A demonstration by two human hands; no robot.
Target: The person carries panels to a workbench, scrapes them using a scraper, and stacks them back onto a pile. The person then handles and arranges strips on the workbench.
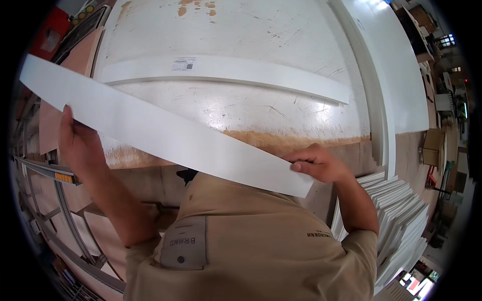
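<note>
A long white board (165, 128) slants across in front of my body, its left end higher in the view and its right end near my waist. My left hand (80, 138) grips its lower edge toward the left end, thumb on the face and fingers hidden beneath. Near the right end, my right hand (319, 164) pinches the board, thumb on top. Beyond it, a second white board (261, 75) with a printed label (183, 63) lies on the worn white worktable (226, 108). The held board overlaps the left end of that one in view.
Long white panels (374, 85) run along the table's right side. A stack of white boards (389, 220) stands by my right elbow. Metal racking (63, 200) is at my left. The table's scuffed front edge (301, 138) lies just before me. Cardboard boxes (433, 145) sit far right.
</note>
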